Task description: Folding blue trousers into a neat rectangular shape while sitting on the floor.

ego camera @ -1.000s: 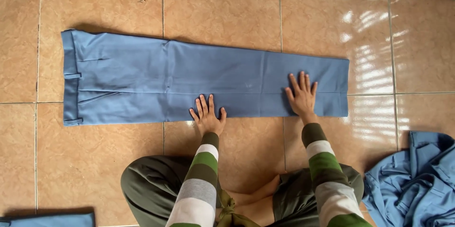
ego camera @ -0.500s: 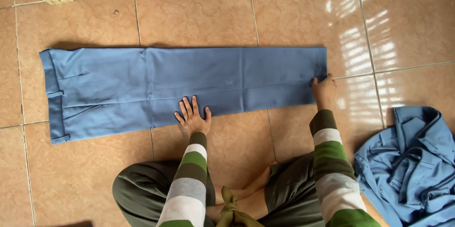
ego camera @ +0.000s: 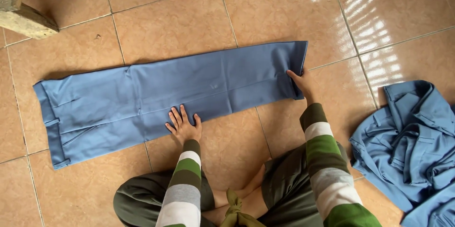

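Note:
A pair of blue trousers (ego camera: pixel 142 94) lies flat and folded lengthwise on the tiled floor, waistband at the left, leg hems at the right. My left hand (ego camera: pixel 182 125) presses flat, fingers spread, on the near edge of the trousers around their middle. My right hand (ego camera: pixel 302 83) grips the hem end of the legs and has lifted that edge slightly off the floor. Both arms wear sleeves striped green, grey and white.
A crumpled heap of blue garments (ego camera: pixel 412 146) lies on the floor at the right. A concrete block (ego camera: pixel 23 13) sits at the top left corner. My crossed legs in dark green trousers (ego camera: pixel 151 198) are at the bottom. Glossy orange tiles surround everything.
My right hand slid from lying flat on the leg end to the hem and took hold of it, lifting the edge. The left hand stayed pressed on the trousers.

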